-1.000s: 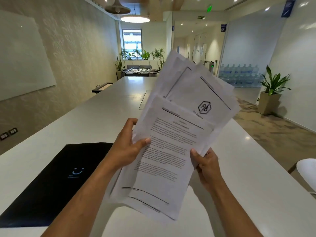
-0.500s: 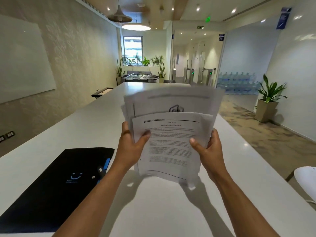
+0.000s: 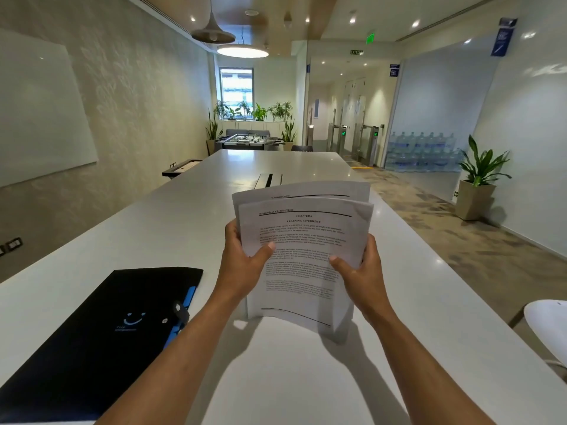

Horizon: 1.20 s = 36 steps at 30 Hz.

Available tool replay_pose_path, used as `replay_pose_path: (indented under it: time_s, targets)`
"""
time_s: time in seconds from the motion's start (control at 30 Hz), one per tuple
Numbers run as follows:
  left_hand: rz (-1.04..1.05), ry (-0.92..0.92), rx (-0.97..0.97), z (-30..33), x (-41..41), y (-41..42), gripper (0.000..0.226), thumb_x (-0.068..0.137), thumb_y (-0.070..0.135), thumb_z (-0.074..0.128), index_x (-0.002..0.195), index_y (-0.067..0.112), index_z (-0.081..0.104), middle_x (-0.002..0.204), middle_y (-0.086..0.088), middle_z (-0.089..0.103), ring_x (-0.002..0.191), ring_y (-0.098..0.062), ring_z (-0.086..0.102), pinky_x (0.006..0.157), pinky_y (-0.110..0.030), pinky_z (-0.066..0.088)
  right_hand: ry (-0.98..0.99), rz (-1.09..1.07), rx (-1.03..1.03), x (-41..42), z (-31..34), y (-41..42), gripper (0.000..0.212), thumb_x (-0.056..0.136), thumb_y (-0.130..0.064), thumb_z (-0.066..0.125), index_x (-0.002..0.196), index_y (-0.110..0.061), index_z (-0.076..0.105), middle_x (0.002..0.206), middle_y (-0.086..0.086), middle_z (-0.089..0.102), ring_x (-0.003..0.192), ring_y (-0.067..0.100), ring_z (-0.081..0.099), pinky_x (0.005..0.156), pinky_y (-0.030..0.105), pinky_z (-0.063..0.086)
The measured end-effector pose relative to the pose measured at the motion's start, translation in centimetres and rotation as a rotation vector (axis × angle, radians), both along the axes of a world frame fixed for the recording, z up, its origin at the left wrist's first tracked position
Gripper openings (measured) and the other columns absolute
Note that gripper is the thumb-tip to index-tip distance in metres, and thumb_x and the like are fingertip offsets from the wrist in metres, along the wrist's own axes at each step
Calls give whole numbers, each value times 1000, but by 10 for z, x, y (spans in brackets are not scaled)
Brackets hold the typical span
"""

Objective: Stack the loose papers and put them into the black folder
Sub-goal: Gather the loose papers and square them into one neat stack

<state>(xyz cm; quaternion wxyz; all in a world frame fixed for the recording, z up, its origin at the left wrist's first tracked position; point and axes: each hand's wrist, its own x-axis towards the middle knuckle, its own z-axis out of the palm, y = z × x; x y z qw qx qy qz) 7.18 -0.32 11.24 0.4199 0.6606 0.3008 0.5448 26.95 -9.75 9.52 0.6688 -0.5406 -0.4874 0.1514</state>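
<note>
A bundle of white printed papers (image 3: 302, 240) stands nearly upright in front of me, its lower edge close to or on the white table (image 3: 306, 378). My left hand (image 3: 242, 262) grips the bundle's left edge, thumb across the front sheet. On the opposite edge, my right hand (image 3: 357, 271) holds it the same way. One sheet at the back sticks up above the front one. The black folder (image 3: 92, 326) lies shut and flat on the table to the left of my left forearm, with a blue smile mark and a blue strap.
A cable slot (image 3: 268, 180) is set into the table beyond the papers. A white chair (image 3: 549, 326) sits at the table's right edge. A potted plant (image 3: 478, 185) stands by the right wall. A foosball table (image 3: 248, 141) stands far back.
The fanned, tilted sheets have been turned square and drawn together into a tighter bundle, which has dropped lower toward the table. Both hands have kept their hold on the side edges.
</note>
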Motion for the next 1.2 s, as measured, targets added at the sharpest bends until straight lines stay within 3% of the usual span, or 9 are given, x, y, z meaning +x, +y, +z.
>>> replay_pose_path:
  time_s: [0.17, 0.33, 0.53, 0.6, 0.73, 0.8, 0.97, 1.07, 1.2]
  targets:
    - [41, -65, 162, 24, 2, 1, 82, 82, 9, 72, 133, 47, 20, 115, 15, 46, 102, 9, 54, 67, -4, 48, -40, -38, 64, -4, 19, 5, 76, 79, -7, 71, 125, -49, 27, 110, -23, 54, 101, -9, 57, 61, 5, 49]
    - [113, 62, 364, 41, 9, 4, 99, 81, 7, 72, 135, 60, 9, 127, -5, 40, 108, -13, 51, 78, -4, 48, -182, -120, 132, -8, 40, 14, 105, 77, -4, 72, 142, -55, 7, 141, -8, 39, 116, 9, 52, 83, 19, 53]
    - [222, 164, 400, 40, 9, 9, 53, 85, 6, 64, 128, 28, 44, 120, 6, 42, 104, -8, 44, 71, 6, 37, -312, -202, 114, 1, 50, 24, 79, 79, -9, 70, 136, -46, 29, 126, -15, 44, 107, 4, 51, 77, 10, 44]
    - [239, 173, 403, 43, 8, 11, 48, 84, 6, 63, 124, 26, 46, 117, 6, 44, 103, -8, 44, 70, 2, 38, -323, -230, 98, 4, 53, 27, 69, 77, -8, 69, 128, -39, 36, 119, -11, 50, 104, 8, 52, 78, 17, 45]
    - [230, 165, 399, 46, 8, 14, 47, 86, 8, 63, 124, 27, 45, 117, 7, 46, 103, -8, 46, 78, -17, 46, -245, -214, 89, 3, 57, 28, 66, 74, -7, 70, 122, -38, 35, 106, -21, 51, 99, -7, 53, 62, 5, 48]
    - [184, 127, 343, 42, 8, 15, 55, 87, 9, 63, 129, 34, 36, 119, 3, 49, 103, -12, 53, 79, -26, 55, -174, -170, 91, 3, 55, 27, 74, 75, -7, 71, 127, -42, 31, 107, -25, 50, 98, -10, 55, 61, 3, 48]
    - [20, 5, 129, 23, 9, 18, 83, 87, 1, 61, 133, 53, 14, 115, 11, 51, 99, -8, 60, 62, -12, 55, -3, -91, 10, 3, 26, 26, 93, 79, -6, 72, 138, -49, 14, 102, -27, 56, 93, -15, 58, 55, 7, 50]
    - [-7, 1, 5, 2, 14, 19, 70, 87, 0, 59, 124, 47, 23, 109, 18, 53, 93, -4, 60, 57, -9, 51, 14, -61, -67, 1, -2, 25, 76, 77, -6, 65, 133, -39, 28, 96, -37, 58, 92, -17, 57, 54, 7, 50]
    - [36, -19, -178, -34, 18, 17, 38, 91, 4, 55, 115, 26, 36, 107, 10, 57, 91, -7, 59, 54, -6, 48, 84, -91, -141, -2, -39, 24, 53, 82, 1, 55, 117, -36, 41, 101, -25, 58, 91, -3, 61, 57, 9, 51]
